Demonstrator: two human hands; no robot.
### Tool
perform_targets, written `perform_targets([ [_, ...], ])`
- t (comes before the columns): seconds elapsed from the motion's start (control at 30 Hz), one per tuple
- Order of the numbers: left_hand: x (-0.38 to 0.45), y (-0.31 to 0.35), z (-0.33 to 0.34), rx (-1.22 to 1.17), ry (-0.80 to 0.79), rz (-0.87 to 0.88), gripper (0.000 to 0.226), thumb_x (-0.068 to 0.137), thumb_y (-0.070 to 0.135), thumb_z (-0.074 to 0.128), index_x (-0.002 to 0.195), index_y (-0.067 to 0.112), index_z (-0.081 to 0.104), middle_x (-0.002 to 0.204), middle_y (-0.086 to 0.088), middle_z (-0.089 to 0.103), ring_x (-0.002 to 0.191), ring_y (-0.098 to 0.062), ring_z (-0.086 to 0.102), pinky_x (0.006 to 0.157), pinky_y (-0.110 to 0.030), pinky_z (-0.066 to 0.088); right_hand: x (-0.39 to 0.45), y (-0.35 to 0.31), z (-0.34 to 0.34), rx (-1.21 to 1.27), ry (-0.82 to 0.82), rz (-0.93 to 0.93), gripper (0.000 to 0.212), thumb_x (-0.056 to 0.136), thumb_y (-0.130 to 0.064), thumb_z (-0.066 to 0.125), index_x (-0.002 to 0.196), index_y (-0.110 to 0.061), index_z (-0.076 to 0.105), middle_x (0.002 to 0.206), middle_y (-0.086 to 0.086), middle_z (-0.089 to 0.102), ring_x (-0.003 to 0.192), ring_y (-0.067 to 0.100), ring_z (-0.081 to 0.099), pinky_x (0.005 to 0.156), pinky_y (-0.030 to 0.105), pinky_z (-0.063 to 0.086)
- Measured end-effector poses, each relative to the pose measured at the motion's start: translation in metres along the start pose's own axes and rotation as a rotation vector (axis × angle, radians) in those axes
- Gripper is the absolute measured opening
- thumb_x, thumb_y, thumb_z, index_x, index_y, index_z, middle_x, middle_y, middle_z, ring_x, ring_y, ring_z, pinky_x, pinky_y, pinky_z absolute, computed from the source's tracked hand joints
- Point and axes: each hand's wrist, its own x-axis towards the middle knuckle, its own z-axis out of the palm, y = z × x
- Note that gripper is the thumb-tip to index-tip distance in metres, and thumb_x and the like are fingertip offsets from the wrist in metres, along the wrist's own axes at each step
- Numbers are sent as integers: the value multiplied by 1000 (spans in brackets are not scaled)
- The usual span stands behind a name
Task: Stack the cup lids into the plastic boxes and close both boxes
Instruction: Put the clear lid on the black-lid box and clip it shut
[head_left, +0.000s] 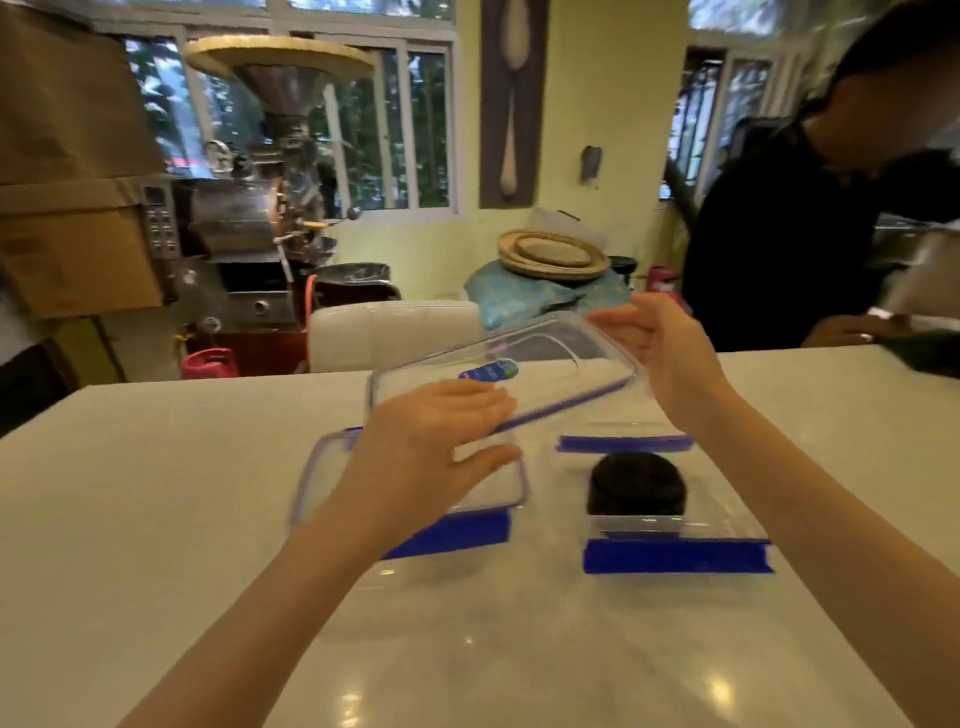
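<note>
Both of my hands hold a clear plastic box lid (524, 358) with a blue seal and a blue sticker, tilted in the air above the table. My left hand (436, 441) grips its near left edge; my right hand (660, 348) grips its far right end. Under my left hand stands the left clear box (415, 514), its own lid on top and a blue clasp at the front. To the right stands the open right box (675, 551) with blue clasps, holding a stack of black cup lids (636, 486).
The white table (156, 519) stretches to all sides. A person in black (795, 234) stands at the far right corner, a hand resting on the table. Behind the table are a white chair back (395, 332), a coffee roaster (249, 218) and cardboard boxes (72, 208).
</note>
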Motion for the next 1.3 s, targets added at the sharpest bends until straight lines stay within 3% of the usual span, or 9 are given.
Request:
perform_targets([
  [0.13,29,25,52,14,-81,103,41,74,40,55,102,13,68,103,-2,73,100,-15,66,89,-29,49,-12,10,-65,-355,162,-120,15,82,-19,62,93,-12,69,84,3,68,79,11,63,75,21,51],
  [0.2,39,35,74,-5,-105,121,40,72,37,60,104,13,68,104,-2,72,101,-15,66,91,-29,46,-23,16,-90,-534,135,-160,19,79,-16,66,98,-14,67,87,-2,65,78,0,59,68,6,48],
  [0.27,46,44,92,-26,-140,130,40,72,32,63,107,14,66,107,-1,71,104,-14,64,95,-27,39,-28,24,-110,-609,132,-129,24,78,-14,67,103,-11,65,92,-1,66,78,-1,60,62,3,46],
  [0.43,52,57,122,-173,-256,58,45,79,30,62,121,21,53,128,4,57,124,-7,46,103,-13,25,-38,42,-139,-614,176,-16,26,79,-12,66,105,-12,65,104,7,67,94,19,63,77,25,50],
  [0.7,44,52,125,-186,-301,-27,45,78,34,61,121,26,53,130,6,56,122,1,41,102,-20,32,-45,62,-139,-504,192,32,11,82,-15,63,91,-21,64,86,-10,64,79,6,61,57,13,51],
  [0.83,41,51,122,-227,-323,-98,47,75,34,64,120,28,54,133,8,53,125,-7,44,103,-27,39,-47,60,-137,-596,191,24,12,83,-18,62,94,-20,65,99,-1,65,90,16,61,67,21,52],
  [1.07,41,48,122,-223,-399,-94,46,78,29,63,123,31,51,135,10,50,127,-6,40,104,-27,37,-50,48,-135,-1124,54,-97,22,86,-22,57,104,-14,66,129,6,57,120,20,49,101,33,36],
  [1.17,40,46,121,-204,-391,-85,46,78,32,63,122,33,52,135,12,50,126,-5,40,104,-28,36,-61,45,-132,-1183,-23,-263,22,88,-22,54,106,-15,66,128,5,58,119,17,48,102,33,37],
  [1.3,37,44,118,-210,-369,-63,49,75,40,64,122,36,51,133,14,52,125,-2,42,102,-26,39,-88,45,-127,-1078,-346,-386,37,84,-43,53,113,-21,61,123,-3,61,113,5,50,94,26,45],
])
